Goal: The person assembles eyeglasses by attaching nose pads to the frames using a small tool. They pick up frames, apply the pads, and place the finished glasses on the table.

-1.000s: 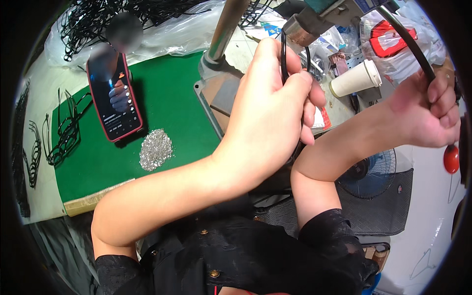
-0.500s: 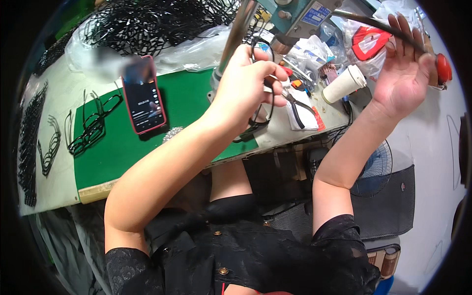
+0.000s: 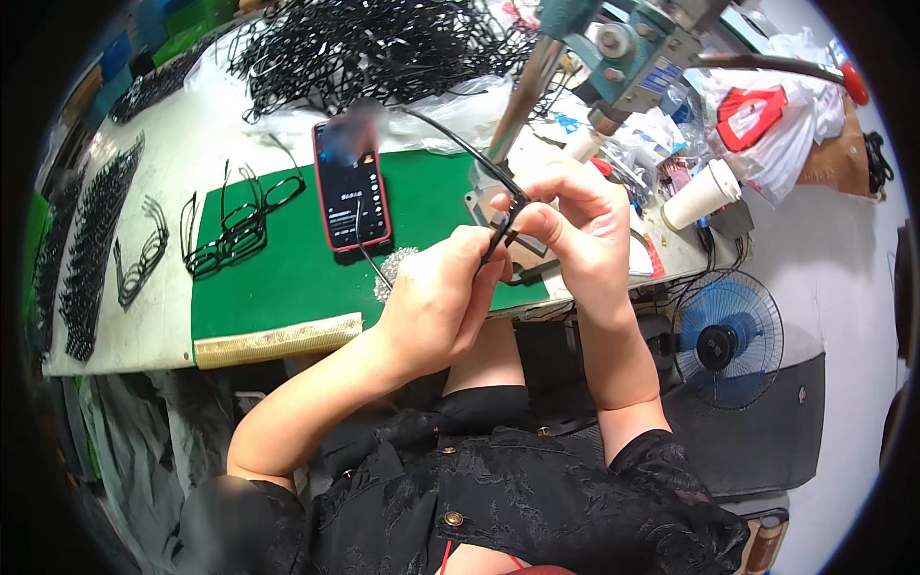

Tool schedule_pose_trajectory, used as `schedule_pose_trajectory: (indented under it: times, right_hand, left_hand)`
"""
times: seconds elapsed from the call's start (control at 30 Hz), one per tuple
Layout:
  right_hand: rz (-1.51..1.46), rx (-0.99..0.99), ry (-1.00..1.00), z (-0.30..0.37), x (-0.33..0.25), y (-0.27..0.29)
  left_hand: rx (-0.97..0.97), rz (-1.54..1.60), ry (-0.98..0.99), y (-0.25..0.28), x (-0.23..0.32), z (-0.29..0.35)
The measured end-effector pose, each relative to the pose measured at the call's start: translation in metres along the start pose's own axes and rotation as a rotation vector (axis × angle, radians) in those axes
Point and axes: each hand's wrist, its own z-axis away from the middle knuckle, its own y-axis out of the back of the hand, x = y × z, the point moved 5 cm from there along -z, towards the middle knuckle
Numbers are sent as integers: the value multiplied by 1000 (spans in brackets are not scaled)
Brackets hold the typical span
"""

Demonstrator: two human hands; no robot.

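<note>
A black eyeglass frame (image 3: pixel 463 144) is held between my two hands, in front of the green hand press (image 3: pixel 623 62). My left hand (image 3: pixel 431 302) is closed round its near part, and one temple sticks out past the fingers toward the phone. My right hand (image 3: pixel 586 235) pinches the frame near a hinge, thumb and fingers together; the other temple points up and left. Much of the frame is hidden by my fingers. Below the phone, a small heap of silvery bits (image 3: pixel 395 270) lies on the green mat (image 3: pixel 264 302), close to my left hand.
Black eyeglass frames (image 3: pixel 230 235) lie left of a red-cased phone (image 3: pixel 353 192). A tangled heap of black temples (image 3: pixel 355 53) fills the back. The press lever (image 3: pixel 767 63) reaches right, above a white cup (image 3: pixel 702 195) and plastic bags (image 3: pixel 805 105). A fan (image 3: pixel 724 345) stands below the table edge.
My right hand has left the press lever and come down to pinch the eyeglass frame. My left hand has brought the frame away from the press toward me. The view has shifted.
</note>
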Motion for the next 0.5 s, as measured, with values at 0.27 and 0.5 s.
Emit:
schedule_pose_trajectory:
  times: [0.27, 0.5]
  right_hand:
    - [131, -148, 214, 28, 14, -44]
    - [73, -100, 333, 31, 10, -82]
  left_hand:
    - [14, -341, -71, 35, -1, 54]
    - [45, -397, -70, 63, 20, 74]
